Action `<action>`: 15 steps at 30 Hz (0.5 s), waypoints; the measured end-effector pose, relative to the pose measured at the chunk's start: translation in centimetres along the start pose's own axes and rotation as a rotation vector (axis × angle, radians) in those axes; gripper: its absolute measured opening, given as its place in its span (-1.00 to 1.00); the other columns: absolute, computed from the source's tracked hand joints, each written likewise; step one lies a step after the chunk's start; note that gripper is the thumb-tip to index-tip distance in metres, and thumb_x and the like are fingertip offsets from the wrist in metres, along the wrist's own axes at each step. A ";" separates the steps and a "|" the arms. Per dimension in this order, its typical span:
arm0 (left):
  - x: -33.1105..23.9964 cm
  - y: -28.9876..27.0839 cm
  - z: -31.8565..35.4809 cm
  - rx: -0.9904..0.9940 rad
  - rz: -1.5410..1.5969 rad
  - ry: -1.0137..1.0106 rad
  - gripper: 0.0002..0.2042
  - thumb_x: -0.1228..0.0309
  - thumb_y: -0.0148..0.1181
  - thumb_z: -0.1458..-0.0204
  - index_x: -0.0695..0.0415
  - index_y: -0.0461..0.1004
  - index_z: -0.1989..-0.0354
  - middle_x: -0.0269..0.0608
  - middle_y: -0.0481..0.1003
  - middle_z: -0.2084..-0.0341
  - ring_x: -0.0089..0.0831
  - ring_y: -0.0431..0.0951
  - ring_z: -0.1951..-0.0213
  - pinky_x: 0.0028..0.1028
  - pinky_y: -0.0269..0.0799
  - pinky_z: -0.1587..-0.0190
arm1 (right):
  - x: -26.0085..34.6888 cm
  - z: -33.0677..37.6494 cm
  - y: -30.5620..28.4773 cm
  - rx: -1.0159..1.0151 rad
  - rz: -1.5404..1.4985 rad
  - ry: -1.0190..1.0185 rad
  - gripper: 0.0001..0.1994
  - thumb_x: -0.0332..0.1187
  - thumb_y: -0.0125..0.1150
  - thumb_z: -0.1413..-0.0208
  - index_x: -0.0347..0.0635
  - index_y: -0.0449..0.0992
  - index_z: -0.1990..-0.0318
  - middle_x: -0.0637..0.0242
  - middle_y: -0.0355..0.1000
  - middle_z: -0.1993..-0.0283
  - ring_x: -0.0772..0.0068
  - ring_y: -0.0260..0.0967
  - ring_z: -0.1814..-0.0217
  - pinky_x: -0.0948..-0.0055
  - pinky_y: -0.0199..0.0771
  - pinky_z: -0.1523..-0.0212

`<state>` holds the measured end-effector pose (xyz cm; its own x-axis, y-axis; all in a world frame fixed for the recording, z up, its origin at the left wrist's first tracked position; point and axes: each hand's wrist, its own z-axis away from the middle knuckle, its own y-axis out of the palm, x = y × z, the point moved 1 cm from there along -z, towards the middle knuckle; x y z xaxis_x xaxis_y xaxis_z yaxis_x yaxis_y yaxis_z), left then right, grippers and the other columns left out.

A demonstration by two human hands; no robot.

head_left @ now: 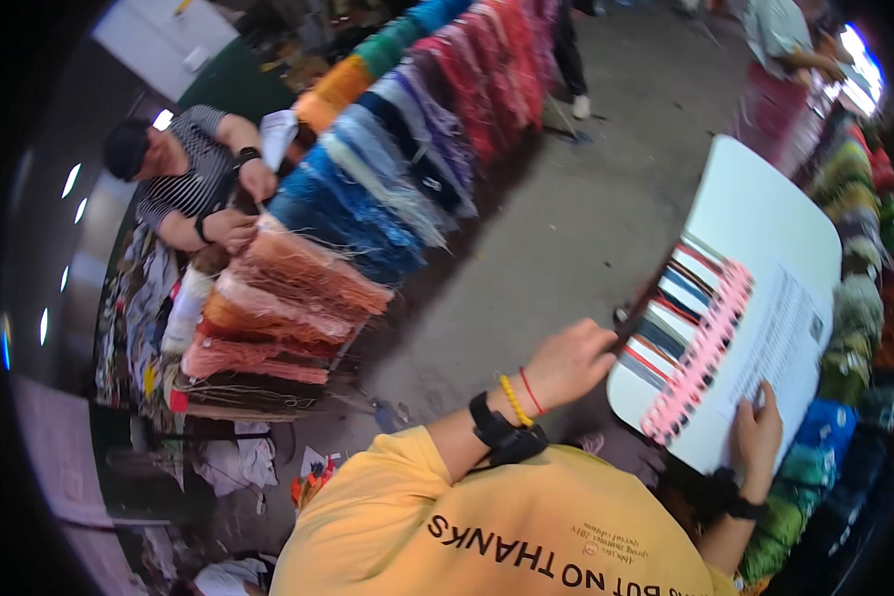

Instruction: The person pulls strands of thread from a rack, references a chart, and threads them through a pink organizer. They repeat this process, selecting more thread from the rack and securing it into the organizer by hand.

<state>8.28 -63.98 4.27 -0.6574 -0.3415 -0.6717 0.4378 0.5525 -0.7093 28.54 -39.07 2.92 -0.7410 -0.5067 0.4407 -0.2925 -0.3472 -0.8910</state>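
Note:
A white board (755,199) with rounded corners lies tilted in front of me on the right. Across it runs a pink strip (700,353) with a row of holes, and several coloured thread bundles (670,328) extend from it to the board's left edge. My left hand (571,366) is at that edge with its fingers curled together; what they hold, if anything, is hidden. Over the board's lower right part lies my right hand (758,432), fingers stretched and apart, touching a printed sheet (780,333).
Hanks of yarn in many colours hang on a long rack (368,199) at left. A person (194,169) in a striped shirt handles yarn beside it. More yarn hanks (854,298) line the right side. Another person (785,50) stands far right. Grey floor (556,228) lies between.

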 end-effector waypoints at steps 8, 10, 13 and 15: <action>6.8 -6.9 2.8 0.040 -0.004 -0.078 -0.78 0.36 0.06 0.09 0.14 0.39 0.26 -0.16 0.38 0.38 -0.24 0.43 0.37 -0.37 0.35 0.34 | 12.2 2.1 -5.6 -0.178 -0.519 -0.295 -0.78 -0.43 0.01 -0.04 -0.29 0.34 0.15 0.53 0.09 0.55 0.74 -0.03 0.53 0.70 -0.01 0.53; 9.6 -9.3 3.0 0.032 0.000 -0.070 -0.78 0.36 0.05 0.09 0.14 0.39 0.26 -0.16 0.38 0.37 -0.24 0.43 0.37 -0.37 0.35 0.34 | 17.9 3.3 -5.0 -0.181 -0.618 -0.397 -0.82 -0.46 0.00 -0.03 -0.31 0.35 0.21 0.51 0.19 0.49 0.75 0.05 0.48 0.74 0.05 0.48; 14.3 -13.8 5.1 -0.040 -0.024 -0.130 -0.78 0.36 0.05 0.08 0.14 0.39 0.25 -0.16 0.38 0.39 -0.25 0.43 0.37 -0.38 0.35 0.33 | 26.5 3.5 -1.1 -0.010 -0.781 -0.528 -0.86 -0.56 -0.01 0.05 -0.34 0.36 0.28 0.42 0.30 0.39 0.69 0.21 0.37 0.72 0.17 0.39; 16.6 -16.6 5.9 -0.115 -0.083 -0.131 -0.78 0.35 0.05 0.09 0.13 0.40 0.26 -0.18 0.39 0.43 -0.25 0.43 0.38 -0.39 0.35 0.33 | 33.3 4.0 1.1 0.079 -0.804 -0.587 -0.88 -0.59 -0.01 0.11 -0.35 0.37 0.35 0.36 0.31 0.43 0.63 0.23 0.43 0.68 0.21 0.41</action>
<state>-6.32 -83.32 3.63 -0.5995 -0.4813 -0.6395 0.3073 0.5994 -0.7391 5.91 -59.48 17.05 0.0816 -0.3999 0.9129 -0.5190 -0.7990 -0.3037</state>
